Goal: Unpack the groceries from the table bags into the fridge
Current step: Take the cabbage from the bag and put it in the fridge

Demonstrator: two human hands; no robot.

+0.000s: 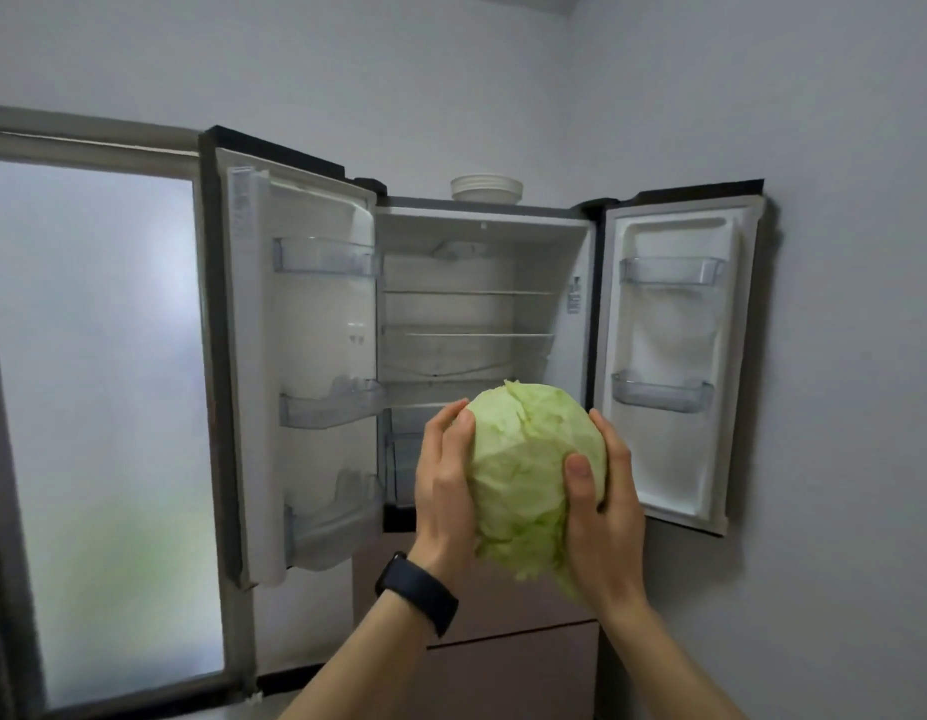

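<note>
A pale green cabbage (528,470) is held in front of the open fridge (482,324). My left hand (443,491) grips its left side with fingers curled round it; a black band is on that wrist. My right hand (604,517) grips its right side, thumb pressed on the front. Both fridge doors stand wide open. The shelves inside look bare. The cabbage hides the lower part of the fridge compartment.
The left door (305,366) has three clear bins; the right door (674,356) has two. A white bowl stack (486,188) sits on top of the fridge. Brown drawers (523,662) lie below. A frosted window (97,407) is at left, a bare wall at right.
</note>
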